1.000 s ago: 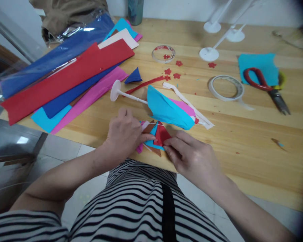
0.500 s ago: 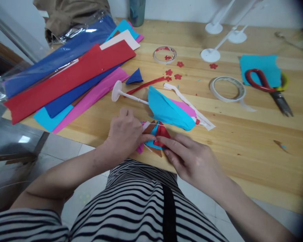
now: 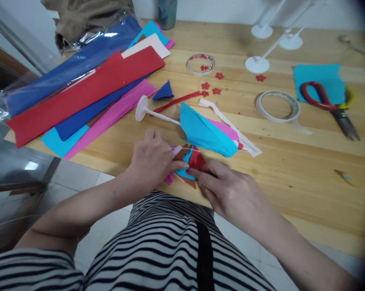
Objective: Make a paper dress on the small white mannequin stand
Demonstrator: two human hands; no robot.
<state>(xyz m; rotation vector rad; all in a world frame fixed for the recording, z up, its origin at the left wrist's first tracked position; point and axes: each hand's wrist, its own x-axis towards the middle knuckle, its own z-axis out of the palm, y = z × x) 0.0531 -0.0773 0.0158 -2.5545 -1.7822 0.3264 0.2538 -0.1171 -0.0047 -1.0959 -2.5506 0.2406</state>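
At the table's front edge lies a small bundle of coloured paper pieces (image 3: 187,165) in blue, brown, pink and red. My left hand (image 3: 152,159) presses on its left side with curled fingers, the thumb stretched over the blue piece. On the right, my right hand (image 3: 228,184) has its fingers closed at a red paper piece (image 3: 197,159), the index fingertip close to my left thumb. A thin white strip crosses the top of the bundle. Just behind lies a white plastic stand (image 3: 162,117), tipped on its side, with blue paper (image 3: 205,131) and pink paper wrapped around its end.
Stacked red paper (image 3: 88,95) and other coloured sheets fill the left side. Two tape rolls (image 3: 278,119) (image 3: 200,73) and small red paper flowers (image 3: 216,91) lie behind. Red-handled scissors (image 3: 328,106) overlap a blue sheet (image 3: 304,72) at right. White stands (image 3: 257,64) stand at the back.
The red paper piece has shifted slightly up and turned under my right fingers, showing more blue below it. My left hand stays in place. The view has shifted a little.
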